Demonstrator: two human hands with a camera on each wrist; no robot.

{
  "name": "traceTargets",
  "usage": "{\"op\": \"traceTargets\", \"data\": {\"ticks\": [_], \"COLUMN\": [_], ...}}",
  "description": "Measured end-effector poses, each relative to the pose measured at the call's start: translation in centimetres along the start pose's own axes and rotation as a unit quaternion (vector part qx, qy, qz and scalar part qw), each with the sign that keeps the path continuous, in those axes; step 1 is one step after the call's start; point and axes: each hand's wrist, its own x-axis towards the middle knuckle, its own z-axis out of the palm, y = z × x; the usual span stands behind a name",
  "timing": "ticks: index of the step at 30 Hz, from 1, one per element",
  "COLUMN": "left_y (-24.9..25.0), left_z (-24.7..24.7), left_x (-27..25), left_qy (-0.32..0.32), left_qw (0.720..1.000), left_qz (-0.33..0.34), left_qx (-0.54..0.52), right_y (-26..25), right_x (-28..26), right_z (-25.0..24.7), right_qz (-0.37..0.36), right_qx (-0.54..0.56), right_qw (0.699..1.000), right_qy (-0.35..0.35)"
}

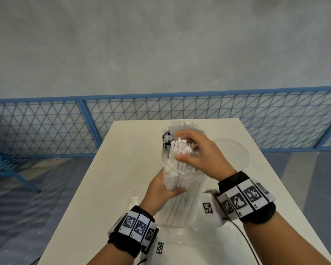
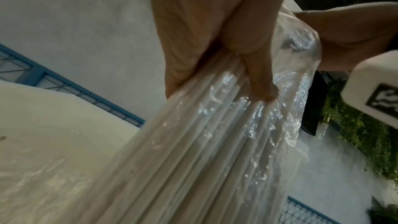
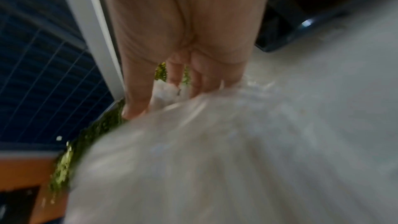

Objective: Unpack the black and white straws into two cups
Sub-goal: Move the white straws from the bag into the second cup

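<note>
A thick bundle of white straws (image 1: 178, 203) in crinkled clear wrap stands upright on the white table (image 1: 103, 188). My left hand (image 1: 164, 188) grips the bundle round its middle; in the left wrist view its fingers (image 2: 258, 88) press into the wrapped white straws (image 2: 193, 159). My right hand (image 1: 180, 146) is curled over the top of the bundle, thumb and fingers round the straw tips (image 3: 165, 93). Black straws (image 1: 167, 140) stand in a clear cup just behind the bundle, mostly hidden. A second clear cup (image 1: 235, 150) sits to the right, behind my right hand.
Loose clear plastic film (image 1: 180, 240) lies on the table at the foot of the bundle. A blue mesh fence (image 1: 46, 121) runs behind the table's far edge. The table's left and right edges are close to my arms.
</note>
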Motion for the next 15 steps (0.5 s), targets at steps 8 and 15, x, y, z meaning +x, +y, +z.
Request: {"op": "traceTargets", "data": {"ticks": [8, 15], "left_y": [1.6, 2.1], "left_z": [1.1, 1.4], "left_x": [-0.2, 0.1], "left_qy": [0.025, 0.027], "left_qw": [0.999, 0.999], "left_qz": [0.026, 0.027], "left_qx": [0.01, -0.003], "right_y": [0.3, -0.1], "right_x": [-0.7, 0.0], "right_z": [4.9, 4.2], "right_qz": [0.031, 0.023], "right_qx": [0.091, 0.131], "right_qw": [0.986, 0.978], "right_qy": [0.139, 0.162]}}
